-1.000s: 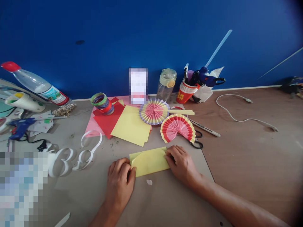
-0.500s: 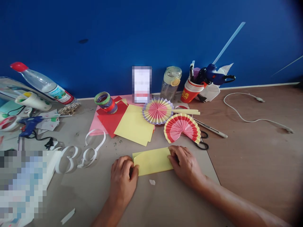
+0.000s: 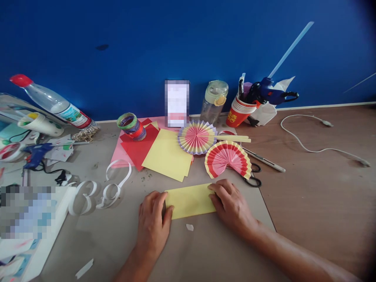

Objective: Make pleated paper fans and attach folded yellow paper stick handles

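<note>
A folded yellow paper (image 3: 190, 200) lies flat on the grey board (image 3: 205, 250) in front of me. My left hand (image 3: 153, 221) presses its left end, fingers curled onto the edge. My right hand (image 3: 232, 205) pinches and presses its right end. Just beyond the paper sit a half-open red, pink and yellow pleated fan (image 3: 227, 158) and a round pleated rosette (image 3: 196, 137). A small paper scrap (image 3: 189, 226) rests below the folded sheet.
Yellow (image 3: 167, 154), red (image 3: 138, 147) and pink sheets lie behind, with tape rolls (image 3: 131, 126), black scissors (image 3: 252, 176), a pen (image 3: 264, 159), a water bottle (image 3: 214, 101), a red cup of tools (image 3: 239, 111), a white cable (image 3: 317, 149), a blue glue gun (image 3: 37, 154) and white ribbon loops (image 3: 101, 190).
The upper flap of the yellow paper has been laid flush, so the offset edge no longer shows. Both hands stay at its ends; the view has shifted slightly.
</note>
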The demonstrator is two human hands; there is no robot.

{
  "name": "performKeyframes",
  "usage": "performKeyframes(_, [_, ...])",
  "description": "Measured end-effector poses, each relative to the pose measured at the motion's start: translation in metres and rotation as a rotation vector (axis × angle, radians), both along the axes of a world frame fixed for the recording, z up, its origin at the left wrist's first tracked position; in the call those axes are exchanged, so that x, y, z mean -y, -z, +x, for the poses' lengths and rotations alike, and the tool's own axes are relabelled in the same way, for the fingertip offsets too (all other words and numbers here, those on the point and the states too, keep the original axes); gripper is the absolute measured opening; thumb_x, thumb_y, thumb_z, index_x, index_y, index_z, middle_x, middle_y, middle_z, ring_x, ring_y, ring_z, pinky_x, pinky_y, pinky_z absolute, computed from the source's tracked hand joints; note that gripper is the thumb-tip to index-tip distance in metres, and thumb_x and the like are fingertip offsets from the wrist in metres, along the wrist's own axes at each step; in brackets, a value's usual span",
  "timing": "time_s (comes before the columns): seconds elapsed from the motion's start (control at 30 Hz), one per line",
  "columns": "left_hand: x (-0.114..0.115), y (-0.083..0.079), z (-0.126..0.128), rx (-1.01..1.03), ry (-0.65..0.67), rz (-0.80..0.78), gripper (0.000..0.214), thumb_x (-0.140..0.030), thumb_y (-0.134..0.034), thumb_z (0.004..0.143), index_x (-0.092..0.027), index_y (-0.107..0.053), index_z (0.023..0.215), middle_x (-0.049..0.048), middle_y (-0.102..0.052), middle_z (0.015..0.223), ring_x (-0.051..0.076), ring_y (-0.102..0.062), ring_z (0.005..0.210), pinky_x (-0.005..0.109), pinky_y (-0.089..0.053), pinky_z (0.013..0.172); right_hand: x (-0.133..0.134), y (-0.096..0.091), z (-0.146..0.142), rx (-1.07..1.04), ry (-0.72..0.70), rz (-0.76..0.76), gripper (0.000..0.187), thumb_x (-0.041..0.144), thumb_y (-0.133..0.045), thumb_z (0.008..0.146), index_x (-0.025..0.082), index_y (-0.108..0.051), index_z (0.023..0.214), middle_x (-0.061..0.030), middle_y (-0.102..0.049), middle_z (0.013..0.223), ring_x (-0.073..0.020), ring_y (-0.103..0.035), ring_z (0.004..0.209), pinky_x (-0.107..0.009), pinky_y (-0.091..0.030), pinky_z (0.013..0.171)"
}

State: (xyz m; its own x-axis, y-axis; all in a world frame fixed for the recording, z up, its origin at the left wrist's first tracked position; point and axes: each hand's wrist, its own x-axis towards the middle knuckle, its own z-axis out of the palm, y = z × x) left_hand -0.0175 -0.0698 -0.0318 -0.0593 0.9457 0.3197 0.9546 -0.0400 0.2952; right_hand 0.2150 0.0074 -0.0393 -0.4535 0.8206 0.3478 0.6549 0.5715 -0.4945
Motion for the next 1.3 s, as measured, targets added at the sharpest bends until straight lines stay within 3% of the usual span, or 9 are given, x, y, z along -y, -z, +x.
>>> performKeyframes(0.2, [-0.0007,-0.0032,-0.0003,-0.071,0.066,-0.002,0.018,-0.016,-0.052,0.086,-0.023,-0.063,0.1,0.0079,-0.052,0.101,0.018,-0.057,0.079,0.036,-0.045,0.078,-0.0003,-0.0056,-0.0017,0.036,-0.005,0.035,0.023,0.007,-0.045,0.087,0.017,-0.065,0.08,-0.006,-0.049,0.079,-0.0157,-0.046,0.068,-0.027,-0.039,0.064])
performKeyframes(0.9, [-0.0003,-0.0042,0.0005,-0.2,0.117,-0.011,0.027,-0.015,-0.053,0.087,-0.017,-0.063,0.112,0.0105,-0.058,0.097,0.022,-0.055,0.081,0.037,-0.042,0.076,0.0016,-0.0059,-0.0018,0.181,-0.029,0.072,0.026,0.01,-0.04,0.091,0.017,-0.066,0.094,-0.0073,-0.056,0.081,-0.0182,-0.051,0.073,-0.03,-0.04,0.066])
performKeyframes(1.1, [-0.0018,-0.004,0.0004,-0.209,0.125,0.011,0.026,-0.017,-0.054,0.088,-0.016,-0.062,0.112,0.0103,-0.062,0.098,0.021,-0.054,0.079,0.037,-0.042,0.076,0.0014,-0.0045,-0.001,0.207,-0.042,0.097,0.025,0.009,-0.042,0.091,0.016,-0.064,0.101,-0.0105,-0.061,0.1,-0.0192,-0.054,0.08,-0.033,-0.04,0.069])
performKeyframes(1.3, [-0.0026,-0.0043,-0.0007,-0.232,0.18,0.003,0.025,-0.015,-0.051,0.089,-0.017,-0.062,0.112,0.0091,-0.066,0.113,0.022,-0.056,0.085,0.036,-0.042,0.078,0.0007,-0.0064,0.0001,0.264,-0.058,0.088,0.024,0.011,-0.042,0.091,0.018,-0.064,0.099,-0.0089,-0.064,0.111,-0.019,-0.054,0.077,-0.034,-0.037,0.067])
